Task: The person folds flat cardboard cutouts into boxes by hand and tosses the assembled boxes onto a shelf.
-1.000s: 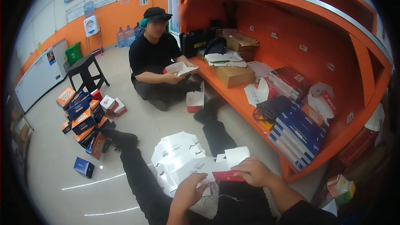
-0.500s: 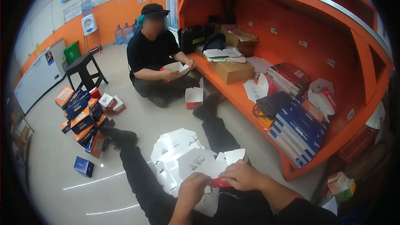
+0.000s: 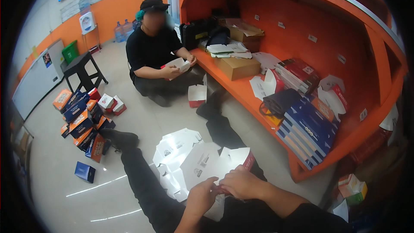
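Between my legs I hold a partly folded red and white cardboard food box (image 3: 199, 160), its white inside facing up and its wide flap spread toward the far side. My left hand (image 3: 203, 196) pinches the near red edge, fingers closed. Right beside it, my right hand (image 3: 244, 183) is closed on the same edge, near a raised red side wall. My fingers partly hide the corner between them. Under and beyond the box lie several flat white box blanks (image 3: 171, 144) on the floor.
A co-worker (image 3: 153, 47) sits opposite, holding a red and white box (image 3: 176, 66); another open box (image 3: 197, 96) stands nearby. Blue and orange boxes (image 3: 82, 123) are piled at left, with a black stool (image 3: 84, 71) behind. An orange shelf (image 3: 241, 87) bearing cartons runs along the right.
The box's right side wall now stands up further, showing its red outside. My hands have stayed close together at the near edge, and the view has shifted slightly.
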A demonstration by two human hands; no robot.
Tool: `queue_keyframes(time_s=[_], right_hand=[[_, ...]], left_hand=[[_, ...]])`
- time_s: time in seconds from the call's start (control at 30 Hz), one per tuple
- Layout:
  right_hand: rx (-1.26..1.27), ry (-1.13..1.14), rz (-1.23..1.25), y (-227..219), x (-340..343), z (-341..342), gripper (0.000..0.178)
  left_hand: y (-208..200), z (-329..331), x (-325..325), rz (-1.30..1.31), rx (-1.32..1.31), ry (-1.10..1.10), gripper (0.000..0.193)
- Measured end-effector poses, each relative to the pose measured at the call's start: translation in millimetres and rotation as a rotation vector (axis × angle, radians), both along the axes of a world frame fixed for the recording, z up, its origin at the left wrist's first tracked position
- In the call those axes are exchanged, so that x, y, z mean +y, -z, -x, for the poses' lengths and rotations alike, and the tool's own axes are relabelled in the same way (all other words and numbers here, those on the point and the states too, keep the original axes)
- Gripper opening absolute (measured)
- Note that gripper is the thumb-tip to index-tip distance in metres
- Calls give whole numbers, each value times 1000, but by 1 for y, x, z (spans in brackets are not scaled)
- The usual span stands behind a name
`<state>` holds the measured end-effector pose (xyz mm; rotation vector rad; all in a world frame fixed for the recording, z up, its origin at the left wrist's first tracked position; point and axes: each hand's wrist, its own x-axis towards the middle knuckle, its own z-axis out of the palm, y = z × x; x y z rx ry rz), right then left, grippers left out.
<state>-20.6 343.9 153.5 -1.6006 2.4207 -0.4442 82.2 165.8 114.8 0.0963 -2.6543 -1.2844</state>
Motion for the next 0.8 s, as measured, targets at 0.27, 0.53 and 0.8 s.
queue_keyframes(time_s=[0.27,0.53,0.8], right_hand=[[-111,18,128,-3,14,3,20],[-76,14,136,5,13,3,19],[-51,45,129,6,3,-3,16]], left_hand=[[2,-5,-15,-128,36,-152,41],[-3,-4,-17,-12,59,-12,35],[9,-1,1,85,160,-19,35]])
